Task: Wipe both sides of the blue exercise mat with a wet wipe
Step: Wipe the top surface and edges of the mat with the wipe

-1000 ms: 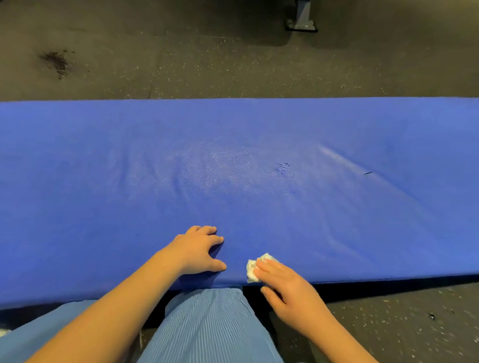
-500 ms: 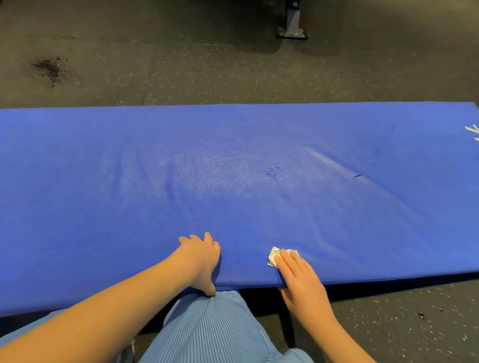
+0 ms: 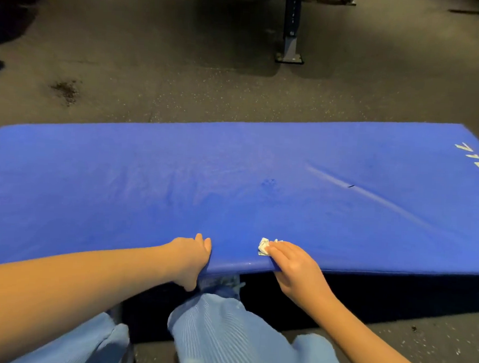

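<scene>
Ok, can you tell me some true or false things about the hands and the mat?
1. The left hand grips the near edge of the blue exercise mat. True.
2. The wet wipe is red. False: it is white.
3. The right hand holds the wet wipe against the top of the mat. True.
4. The whole mat lies flat. False: its near edge is raised off the floor, with a dark gap beneath.
</scene>
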Tool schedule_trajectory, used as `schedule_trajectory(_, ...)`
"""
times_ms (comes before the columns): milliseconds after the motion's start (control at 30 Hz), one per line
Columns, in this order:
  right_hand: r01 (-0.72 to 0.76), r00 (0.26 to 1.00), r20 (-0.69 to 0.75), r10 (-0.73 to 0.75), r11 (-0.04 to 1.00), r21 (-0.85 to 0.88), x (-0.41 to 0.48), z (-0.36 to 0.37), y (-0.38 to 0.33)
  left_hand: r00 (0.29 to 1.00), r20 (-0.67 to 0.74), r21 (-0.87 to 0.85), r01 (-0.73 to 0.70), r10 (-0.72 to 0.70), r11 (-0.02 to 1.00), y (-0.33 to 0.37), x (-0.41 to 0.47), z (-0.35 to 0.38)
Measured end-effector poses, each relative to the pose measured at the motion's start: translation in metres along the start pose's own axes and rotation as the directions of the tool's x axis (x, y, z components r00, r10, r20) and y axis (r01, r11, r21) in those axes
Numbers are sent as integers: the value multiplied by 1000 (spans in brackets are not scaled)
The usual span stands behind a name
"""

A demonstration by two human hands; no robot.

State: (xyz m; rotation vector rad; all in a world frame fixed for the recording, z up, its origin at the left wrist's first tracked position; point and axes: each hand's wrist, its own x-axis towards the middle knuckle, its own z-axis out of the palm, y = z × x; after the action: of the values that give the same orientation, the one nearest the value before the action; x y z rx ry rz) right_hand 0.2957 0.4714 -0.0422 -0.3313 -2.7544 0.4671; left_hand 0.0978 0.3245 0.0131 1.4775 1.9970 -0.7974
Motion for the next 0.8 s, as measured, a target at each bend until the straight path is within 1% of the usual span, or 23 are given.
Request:
schedule_trajectory(133,104,994,-33,-103,994,41,27,-10,-13,1000,-15,61,18,-17,998,-35,-19,-6)
schedule_trajectory(233,161,985,-73,-156,985,64,48,-18,-24,999,-52,101,-12,18,995,-63,-37,-17)
schedule_trajectory(333,195,980,-68,-189,975,102,63,-21,-37,993,-119,101,16,-4,995,-83,-52,-13)
schedule_trajectory(400,211,977,-45,-207,969,127,69,-17,-47,988,-150,105,50,-34,993,-91,-61,-2)
schedule_trajectory(533,224,973,14,-231,955,195,72,-3,-66,983,-161,98,109,-92,989,-103,-79,22)
schedule_trajectory(633,255,955,84,-284,933,252,73,4,-82,980,-135,40,150,-143,988,-105,-94,45)
schedule_trajectory(800,308,901,214,-377,904,296,84,10,-106,971,-95,-74,214,-221,974,-106,-111,75)
